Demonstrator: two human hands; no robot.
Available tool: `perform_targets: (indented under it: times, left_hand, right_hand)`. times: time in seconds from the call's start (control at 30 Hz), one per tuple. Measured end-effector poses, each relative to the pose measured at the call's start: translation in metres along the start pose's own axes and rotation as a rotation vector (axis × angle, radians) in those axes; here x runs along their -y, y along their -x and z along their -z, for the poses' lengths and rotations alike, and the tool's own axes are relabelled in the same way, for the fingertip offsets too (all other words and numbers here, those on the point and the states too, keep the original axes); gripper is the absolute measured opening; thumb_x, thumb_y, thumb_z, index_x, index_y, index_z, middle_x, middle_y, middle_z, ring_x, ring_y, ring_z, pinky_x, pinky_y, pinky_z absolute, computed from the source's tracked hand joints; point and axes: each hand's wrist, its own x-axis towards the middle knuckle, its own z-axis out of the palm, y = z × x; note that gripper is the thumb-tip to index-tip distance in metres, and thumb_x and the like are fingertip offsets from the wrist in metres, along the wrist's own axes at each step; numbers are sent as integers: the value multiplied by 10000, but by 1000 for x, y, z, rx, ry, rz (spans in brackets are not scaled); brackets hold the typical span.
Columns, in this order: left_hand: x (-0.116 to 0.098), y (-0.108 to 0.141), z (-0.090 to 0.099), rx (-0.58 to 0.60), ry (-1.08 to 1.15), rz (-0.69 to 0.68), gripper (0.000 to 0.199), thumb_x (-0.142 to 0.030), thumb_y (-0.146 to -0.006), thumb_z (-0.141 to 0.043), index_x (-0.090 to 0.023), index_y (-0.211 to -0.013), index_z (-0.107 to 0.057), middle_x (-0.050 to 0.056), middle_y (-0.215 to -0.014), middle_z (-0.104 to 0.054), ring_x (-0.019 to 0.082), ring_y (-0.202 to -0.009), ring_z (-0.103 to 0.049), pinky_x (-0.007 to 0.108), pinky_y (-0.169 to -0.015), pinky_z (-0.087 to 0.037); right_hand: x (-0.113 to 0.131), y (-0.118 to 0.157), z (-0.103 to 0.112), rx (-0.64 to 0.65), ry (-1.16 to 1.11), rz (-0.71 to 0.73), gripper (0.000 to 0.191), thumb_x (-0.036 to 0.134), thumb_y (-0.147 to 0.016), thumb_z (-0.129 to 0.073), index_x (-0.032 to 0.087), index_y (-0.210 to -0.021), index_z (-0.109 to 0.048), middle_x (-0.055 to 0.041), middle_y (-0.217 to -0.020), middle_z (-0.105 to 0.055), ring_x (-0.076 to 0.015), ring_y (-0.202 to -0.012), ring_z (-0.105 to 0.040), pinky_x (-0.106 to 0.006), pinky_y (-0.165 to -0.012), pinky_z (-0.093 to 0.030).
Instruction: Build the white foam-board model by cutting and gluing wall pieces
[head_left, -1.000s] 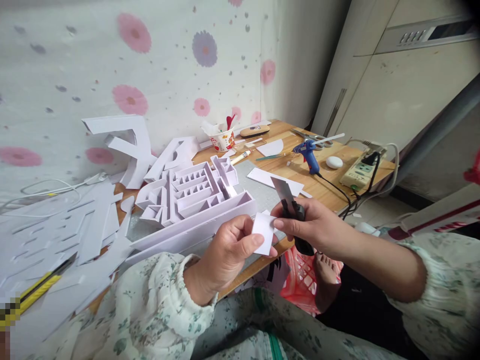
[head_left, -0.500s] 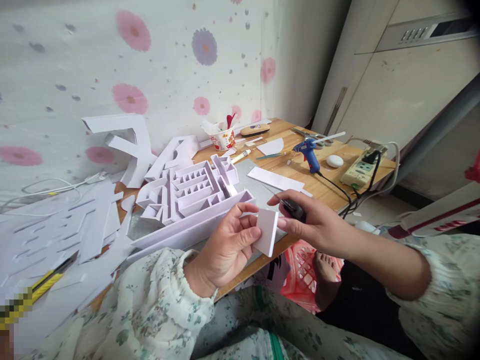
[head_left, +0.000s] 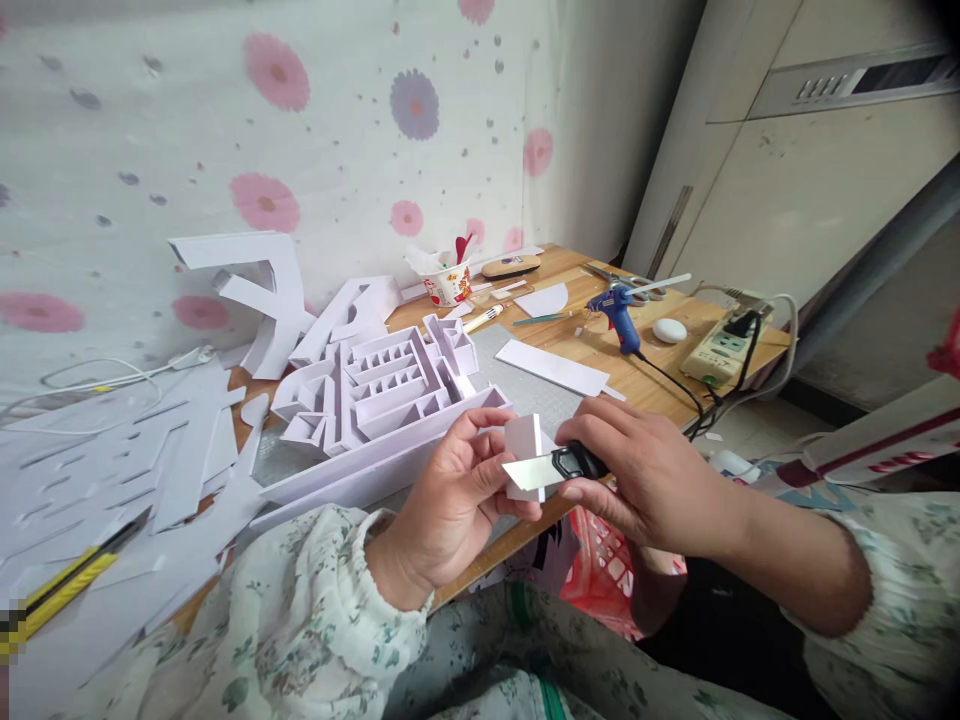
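Note:
Between the thumb and fingers of my left hand point(head_left: 461, 495) is a small white foam board piece point(head_left: 523, 437), held upright over the table's front edge. My right hand point(head_left: 645, 475) is closed around the black handle of a utility knife point(head_left: 536, 471). The knife's bare blade points left and lies across the front of the foam board piece, close to my left fingertips; whether it touches the board I cannot tell. Just behind my left hand sits a white foam board model point(head_left: 390, 390) with raised walls and small compartments, resting on a grey mat point(head_left: 487, 348).
A blue glue gun point(head_left: 619, 318) stands near a white oval object point(head_left: 670, 330) and a power strip point(head_left: 720, 345). Cut foam sheets point(head_left: 97, 460) and a yellow cutter point(head_left: 67, 590) lie at left. A paper cup point(head_left: 448, 285) and scissors point(head_left: 637, 283) are farther back.
My right hand has turned the knife so its blade shows and has brought it left across the foam board piece. My left hand has tilted the piece to a different angle.

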Motion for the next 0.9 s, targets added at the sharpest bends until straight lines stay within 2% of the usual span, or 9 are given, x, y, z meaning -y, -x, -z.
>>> perform_targets:
  times: [0.13,0.27,0.47,0.6,0.77,0.9]
  left_hand:
    - [1,0,0,1,11,-5,418,-205,-717,-814,-194,-1037,-545,-21,-835,-641,118,-679,-654,214,-546,-590]
    - [1,1,0,24,28,9,394,-144,-734,-788,-202,-1039,-544,-28,-834,-648,94,-647,-642,214,-565,-594]
    - [1,3,-2,36,43,17,397,-183,-709,-817,-203,-1010,-560,-32,-818,-640,106,-656,-650,217,-564,-589]
    - [1,3,-2,35,40,30,340,-175,-752,-781,-218,-1007,-560,-45,-805,-627,93,-624,-648,217,-573,-586]
    - [-1,3,-2,47,48,53,389,-229,-707,-825,-220,-996,-564,-49,-803,-622,103,-622,-646,231,-560,-594]
    - [0,4,-3,24,40,47,387,-215,-712,-818,-214,-996,-555,-51,-788,-595,101,-615,-633,225,-547,-579]
  right_hand:
    - [0,0,1,-7,12,-6,509,583,-967,-330,141,-952,-582,-78,-806,-571,-217,-723,-517,-314,-620,-364]
    - [1,1,0,-13,13,19,510,591,-964,-335,145,-940,-581,-70,-795,-567,-207,-704,-507,-308,-609,-353]
    - [1,0,2,-10,4,7,499,580,-963,-351,139,-932,-581,-77,-798,-571,-211,-711,-511,-314,-611,-356]
    - [1,1,3,8,-8,37,495,575,-965,-343,143,-931,-581,-76,-794,-570,-204,-695,-501,-311,-594,-348]
    - [-1,-1,3,-30,-5,7,509,581,-968,-324,140,-921,-574,-82,-799,-566,-212,-725,-504,-321,-627,-359]
    - [0,0,3,-12,-24,31,518,594,-960,-335,137,-923,-577,-79,-797,-564,-204,-705,-490,-317,-614,-350]
